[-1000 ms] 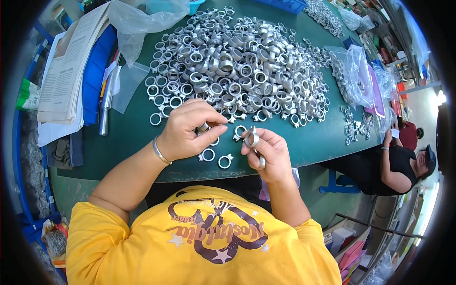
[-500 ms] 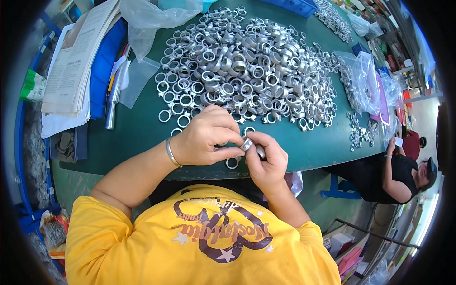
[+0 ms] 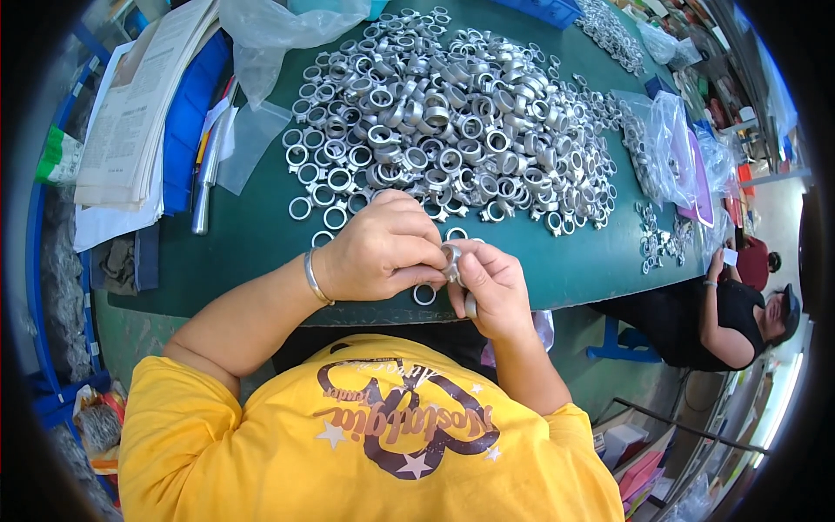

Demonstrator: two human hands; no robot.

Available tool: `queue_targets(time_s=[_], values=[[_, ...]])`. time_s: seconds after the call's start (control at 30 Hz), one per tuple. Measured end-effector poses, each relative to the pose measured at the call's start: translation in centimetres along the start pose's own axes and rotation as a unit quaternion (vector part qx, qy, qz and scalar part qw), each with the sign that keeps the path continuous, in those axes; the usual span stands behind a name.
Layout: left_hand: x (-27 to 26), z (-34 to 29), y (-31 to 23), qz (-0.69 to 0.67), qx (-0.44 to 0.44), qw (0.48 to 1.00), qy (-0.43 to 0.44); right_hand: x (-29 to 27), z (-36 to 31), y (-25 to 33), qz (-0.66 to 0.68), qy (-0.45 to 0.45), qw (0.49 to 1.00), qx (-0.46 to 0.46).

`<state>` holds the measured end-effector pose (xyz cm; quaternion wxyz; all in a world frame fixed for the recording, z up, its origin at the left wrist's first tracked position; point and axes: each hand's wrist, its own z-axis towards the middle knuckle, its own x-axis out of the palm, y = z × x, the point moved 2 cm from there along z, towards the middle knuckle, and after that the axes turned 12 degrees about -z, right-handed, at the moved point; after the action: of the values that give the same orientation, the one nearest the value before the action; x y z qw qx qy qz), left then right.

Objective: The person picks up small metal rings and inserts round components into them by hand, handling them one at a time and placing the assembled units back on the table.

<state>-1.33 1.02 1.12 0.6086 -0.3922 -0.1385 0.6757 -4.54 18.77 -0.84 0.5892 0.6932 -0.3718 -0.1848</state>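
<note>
Close to the table's near edge, my hands meet over a small silver metal ring clamp [image 3: 451,257]. My left hand [image 3: 383,250], with a bangle on its wrist, pinches the clamp from the left. Thumb and fingers of my right hand [image 3: 493,287] close on its other side. A second silver ring [image 3: 470,304] is tucked in the right hand's lower fingers, mostly hidden. Beyond the hands spreads a big heap of similar metal ring clamps [image 3: 452,122]. One loose ring [image 3: 424,294] lies on the green table [image 3: 252,261] just below my fingers.
At the left are stacked papers [image 3: 130,122], a blue bin [image 3: 193,113] and a metal-handled tool [image 3: 205,187]. Clear plastic bags [image 3: 674,152] and smaller ring piles lie to the right. A person in black [image 3: 696,326] sits beyond the table's right edge.
The clamp between my hands has been turned, so its round opening now shows. My right hand has shifted slightly, its thumb now higher against the clamp.
</note>
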Motion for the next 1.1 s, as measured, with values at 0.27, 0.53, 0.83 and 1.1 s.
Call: queue_targets(time_s=[0.27,0.53,0.83,1.1], values=[[-0.8,-0.1,-0.1,-0.022,-0.023,0.993,-0.113,-0.8,0.0,-0.5,0.13,0.008,0.987,-0.09],[-0.9,-0.2,0.1,-0.023,-0.048,0.987,-0.155,-1.6,0.0,-0.8,0.296,0.052,0.954,0.002],[-1.3,-0.3,0.4,-0.029,-0.061,0.979,-0.19,-4.9,0.2,0.5,0.389,0.044,0.918,-0.07],[-1.4,-0.3,0.3,-0.022,-0.082,0.979,-0.183,-1.6,2.4,3.7,-0.61,-0.135,0.771,-0.121]])
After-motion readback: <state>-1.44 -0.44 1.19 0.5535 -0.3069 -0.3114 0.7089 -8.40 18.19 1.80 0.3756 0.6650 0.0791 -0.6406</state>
